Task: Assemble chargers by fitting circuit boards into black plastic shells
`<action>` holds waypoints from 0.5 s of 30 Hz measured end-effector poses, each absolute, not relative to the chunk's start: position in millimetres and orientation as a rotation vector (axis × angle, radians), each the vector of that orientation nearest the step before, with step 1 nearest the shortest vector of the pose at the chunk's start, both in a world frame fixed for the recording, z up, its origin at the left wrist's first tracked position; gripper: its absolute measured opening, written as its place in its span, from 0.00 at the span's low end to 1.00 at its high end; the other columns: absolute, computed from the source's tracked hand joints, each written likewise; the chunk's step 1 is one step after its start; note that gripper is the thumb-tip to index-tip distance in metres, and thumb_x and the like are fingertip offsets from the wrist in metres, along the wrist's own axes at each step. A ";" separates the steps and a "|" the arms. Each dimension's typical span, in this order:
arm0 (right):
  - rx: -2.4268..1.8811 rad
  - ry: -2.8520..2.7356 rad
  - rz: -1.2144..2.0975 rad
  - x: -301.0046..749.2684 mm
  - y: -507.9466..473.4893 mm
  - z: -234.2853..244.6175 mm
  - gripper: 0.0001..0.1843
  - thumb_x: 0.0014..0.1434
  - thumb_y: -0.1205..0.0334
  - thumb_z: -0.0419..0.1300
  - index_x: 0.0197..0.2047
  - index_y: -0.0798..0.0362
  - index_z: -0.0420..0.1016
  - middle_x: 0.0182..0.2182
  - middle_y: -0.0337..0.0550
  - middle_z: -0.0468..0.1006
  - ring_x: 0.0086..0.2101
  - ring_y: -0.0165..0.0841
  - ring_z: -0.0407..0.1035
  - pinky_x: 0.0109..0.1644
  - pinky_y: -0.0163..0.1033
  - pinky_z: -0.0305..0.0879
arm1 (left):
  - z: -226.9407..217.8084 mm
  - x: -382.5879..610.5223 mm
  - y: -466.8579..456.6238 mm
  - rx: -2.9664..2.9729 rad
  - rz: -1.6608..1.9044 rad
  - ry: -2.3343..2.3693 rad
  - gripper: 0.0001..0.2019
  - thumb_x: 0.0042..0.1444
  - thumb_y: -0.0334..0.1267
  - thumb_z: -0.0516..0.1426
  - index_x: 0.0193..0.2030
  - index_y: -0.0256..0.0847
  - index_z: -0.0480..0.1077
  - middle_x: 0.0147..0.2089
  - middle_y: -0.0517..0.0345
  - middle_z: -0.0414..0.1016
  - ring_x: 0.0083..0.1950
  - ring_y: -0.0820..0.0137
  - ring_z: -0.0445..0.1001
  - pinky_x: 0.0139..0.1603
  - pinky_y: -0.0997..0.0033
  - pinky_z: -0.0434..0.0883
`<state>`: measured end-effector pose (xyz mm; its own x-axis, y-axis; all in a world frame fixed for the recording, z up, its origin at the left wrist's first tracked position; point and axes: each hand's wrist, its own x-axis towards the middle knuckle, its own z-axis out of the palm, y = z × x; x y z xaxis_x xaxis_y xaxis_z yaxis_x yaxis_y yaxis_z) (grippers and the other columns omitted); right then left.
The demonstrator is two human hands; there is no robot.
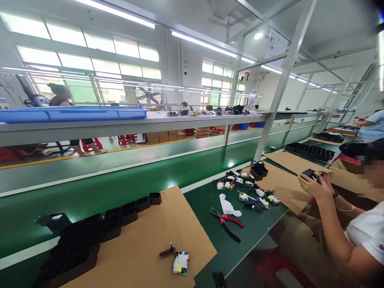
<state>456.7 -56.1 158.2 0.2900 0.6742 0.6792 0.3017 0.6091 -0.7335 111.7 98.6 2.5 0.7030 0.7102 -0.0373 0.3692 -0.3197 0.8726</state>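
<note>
Neither of my hands shows in the head view. Nearest to me, a small circuit board [181,263] with white and yellow parts lies on a brown cardboard sheet [144,248], and a short black piece [167,251] lies beside it. Long-nose pliers [225,224] with red and black handles rest on the green table, jaws slightly apart. Touching or close to them is a crumpled white piece [229,207], perhaps a cloth or glove. Rows of black open boxes [87,236] stand along the cardboard's left side. A dark object [219,279] is cut off at the bottom edge.
Several boards with black parts [249,186] lie in a cluster further right. On the right a co-worker [324,196] holds a black box [310,174] in both hands. A raised shelf [180,120] carries a blue tray [75,115]; a metal post [277,96] supports it.
</note>
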 end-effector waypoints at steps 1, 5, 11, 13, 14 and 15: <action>-0.943 -1.280 0.291 463.4 -63.5 163.6 0.13 0.72 0.49 0.67 0.56 0.40 0.79 0.54 0.43 0.83 0.52 0.45 0.79 0.48 0.47 0.82 | 4.1 111.5 102.7 1.918 0.432 0.834 0.23 0.53 0.46 0.51 0.37 0.38 0.87 0.55 0.61 0.86 0.51 0.43 0.84 0.25 0.72 0.70; -0.954 -1.273 0.326 442.2 -72.6 149.5 0.19 0.68 0.43 0.70 0.58 0.39 0.80 0.49 0.42 0.85 0.47 0.46 0.81 0.44 0.49 0.83 | 0.0 98.9 104.2 1.752 0.821 0.810 0.17 0.46 0.54 0.74 0.43 0.58 0.87 0.46 0.59 0.91 0.49 0.42 0.90 0.19 0.64 0.81; -0.926 -1.110 0.685 312.2 -60.6 8.3 0.24 0.55 0.40 0.78 0.52 0.38 0.85 0.38 0.45 0.87 0.30 0.44 0.81 0.33 0.50 0.82 | -35.8 40.8 16.0 1.559 1.035 0.934 0.40 0.48 0.62 0.76 0.67 0.58 0.75 0.53 0.52 0.87 0.56 0.44 0.86 0.48 0.48 0.89; -0.886 -0.911 0.783 281.0 -69.3 -33.4 0.25 0.59 0.40 0.75 0.57 0.36 0.83 0.42 0.47 0.88 0.33 0.42 0.83 0.34 0.48 0.83 | -34.7 24.6 -24.1 1.472 1.100 0.977 0.48 0.36 0.57 0.81 0.66 0.57 0.75 0.54 0.50 0.86 0.58 0.40 0.85 0.55 0.45 0.88; -0.866 -0.866 0.794 272.4 -74.2 -46.9 0.26 0.59 0.42 0.76 0.59 0.36 0.82 0.44 0.48 0.88 0.36 0.44 0.83 0.36 0.48 0.84 | -30.0 21.3 -38.8 1.425 1.156 0.954 0.49 0.34 0.55 0.82 0.66 0.55 0.75 0.57 0.46 0.85 0.60 0.40 0.84 0.59 0.43 0.85; -0.859 -0.839 0.805 268.3 -78.3 -55.4 0.29 0.57 0.45 0.78 0.60 0.36 0.81 0.46 0.49 0.88 0.39 0.45 0.84 0.38 0.49 0.85 | -23.7 21.0 -48.5 1.386 1.210 0.904 0.50 0.33 0.53 0.83 0.66 0.54 0.75 0.60 0.44 0.83 0.61 0.40 0.83 0.61 0.43 0.84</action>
<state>268.3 -78.3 -55.4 0.4337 0.8543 0.2866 -0.2503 0.4198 -0.8724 21.0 -48.5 -23.7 0.2070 0.9594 0.1917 -0.0879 -0.1769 0.9803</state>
